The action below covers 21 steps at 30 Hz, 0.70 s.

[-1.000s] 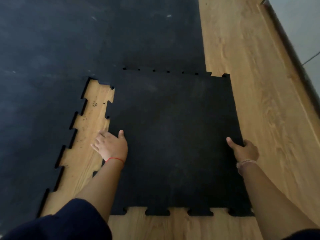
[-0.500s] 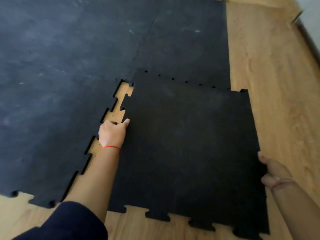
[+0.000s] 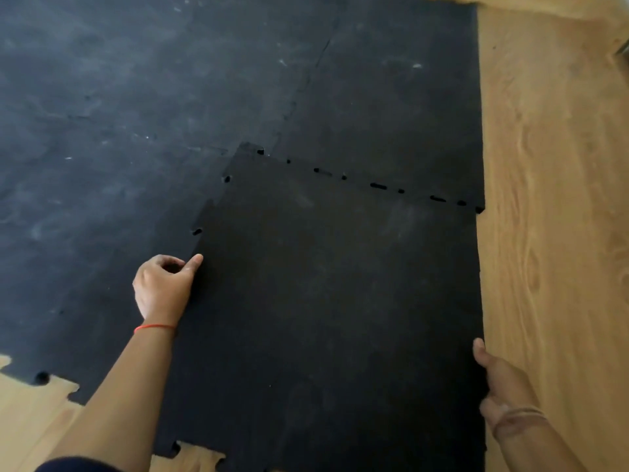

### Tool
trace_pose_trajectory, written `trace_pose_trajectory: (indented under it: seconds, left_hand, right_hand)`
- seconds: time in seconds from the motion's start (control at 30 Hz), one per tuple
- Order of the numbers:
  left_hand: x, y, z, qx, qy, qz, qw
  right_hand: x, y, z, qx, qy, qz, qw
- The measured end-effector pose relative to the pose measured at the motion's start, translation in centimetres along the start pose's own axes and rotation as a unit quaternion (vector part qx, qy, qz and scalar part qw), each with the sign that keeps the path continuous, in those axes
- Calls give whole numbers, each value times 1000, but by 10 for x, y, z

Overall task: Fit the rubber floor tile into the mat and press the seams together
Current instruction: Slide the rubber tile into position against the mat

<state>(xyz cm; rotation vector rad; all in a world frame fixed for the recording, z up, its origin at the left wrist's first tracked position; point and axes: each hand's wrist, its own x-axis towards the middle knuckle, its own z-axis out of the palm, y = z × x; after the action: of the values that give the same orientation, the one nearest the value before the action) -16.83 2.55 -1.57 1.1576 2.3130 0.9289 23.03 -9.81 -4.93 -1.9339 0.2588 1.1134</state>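
The tile (image 3: 333, 301) lies in the mat's (image 3: 136, 114) corner gap, seams at 9 and 12 o'clock unseated. The left hand (image 3: 163, 287) and right hand (image 3: 500, 379) grip its side edges. Next, I judge: press both seams down.

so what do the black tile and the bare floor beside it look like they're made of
The black interlocking floor tile looks like dense rubber: matte, finely speckled, with puzzle-cut tabs along its edges. The dusty black mat around it seems the same material, only scuffed grey. The tan floor shows wood grain with a low sheen; real wood or laminate, I cannot tell.
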Motion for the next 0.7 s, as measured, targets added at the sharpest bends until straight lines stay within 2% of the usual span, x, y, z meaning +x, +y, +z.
trace_pose_trajectory:
  seconds: [0.33, 0.43, 0.5, 0.7]
  left_hand:
    - [-16, -2, -2, -26, 34, 30, 999]
    - [-14, -6, 7, -19, 22, 16, 999]
    - [-6, -5, 17, -8, 7, 13, 1000]
    - [8, -19, 34, 66, -30, 32, 997]
  right_hand:
    - [-27, -16, -17, 23, 76, -122, 989]
    - [-26, -21, -12, 32, 44, -117, 992]
    - [-24, -24, 2, 28, 52, -102, 993]
    - [-14, -21, 14, -162, 91, -98, 978]
